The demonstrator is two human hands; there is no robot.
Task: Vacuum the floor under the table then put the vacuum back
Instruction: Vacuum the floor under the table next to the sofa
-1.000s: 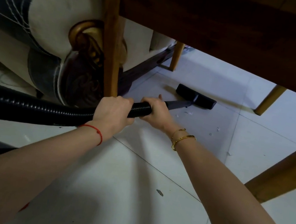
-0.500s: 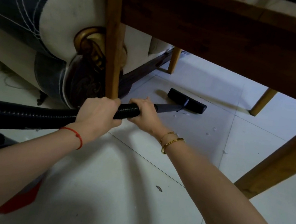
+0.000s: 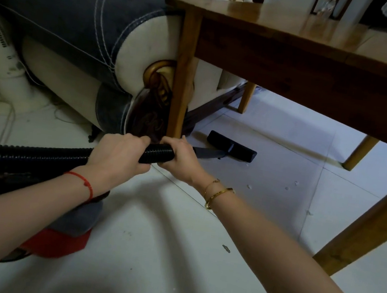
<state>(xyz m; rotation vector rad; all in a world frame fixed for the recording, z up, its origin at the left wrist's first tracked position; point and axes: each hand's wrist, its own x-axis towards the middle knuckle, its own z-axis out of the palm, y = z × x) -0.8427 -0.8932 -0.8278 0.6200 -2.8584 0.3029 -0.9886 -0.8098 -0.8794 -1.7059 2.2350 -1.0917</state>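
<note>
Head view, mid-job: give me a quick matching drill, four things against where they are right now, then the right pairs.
Things:
1. floor nozzle
2. left hand
3. right hand
4. white crumbs

Places:
A. gripping the ribbed hose at its front end, next to the wand
B. scattered on the tiles nearer than the nozzle
C. on the floor under the table
D. gripping the hose further back

Pairs: 1-C, 2-D, 3-A, 4-B
</note>
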